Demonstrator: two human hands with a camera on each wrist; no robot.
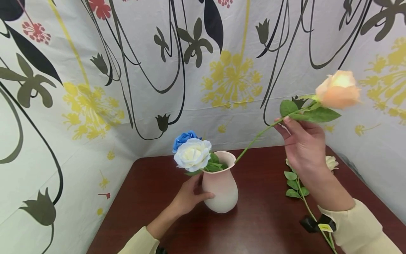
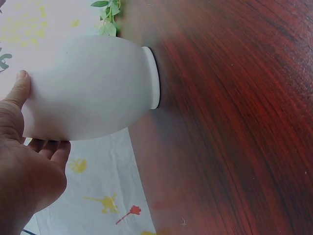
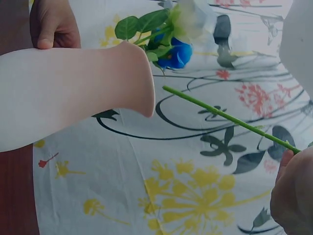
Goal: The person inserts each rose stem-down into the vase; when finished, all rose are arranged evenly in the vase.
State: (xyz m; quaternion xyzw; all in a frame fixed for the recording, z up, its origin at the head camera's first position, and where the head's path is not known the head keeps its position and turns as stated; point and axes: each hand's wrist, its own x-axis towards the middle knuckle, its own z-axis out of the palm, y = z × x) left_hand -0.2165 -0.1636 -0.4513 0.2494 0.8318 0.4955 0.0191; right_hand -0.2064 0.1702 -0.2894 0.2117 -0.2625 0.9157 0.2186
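Note:
A pale pink and white vase [image 1: 221, 194] stands upright on the table. My left hand [image 1: 187, 195] grips its left side, thumb across the front; the left wrist view shows the fingers curled around the vase [image 2: 93, 88]. Out of its mouth lean a white rose [image 1: 192, 155] and a blue rose [image 1: 185, 139], toward the left. My right hand [image 1: 304, 144] pinches the stem of a peach rose [image 1: 338, 90] just below its leaves, holding it raised and slanted. In the right wrist view the cut end of the green stem [image 3: 220, 112] sits just outside the vase's rim [image 3: 149, 81].
Another whitish rose [image 1: 331, 163] with a long leafy stem [image 1: 304, 201] lies on the table's right side, partly behind my right forearm. The dark red-brown table [image 1: 253, 225] backs onto a flower-patterned cloth [image 1: 142, 88].

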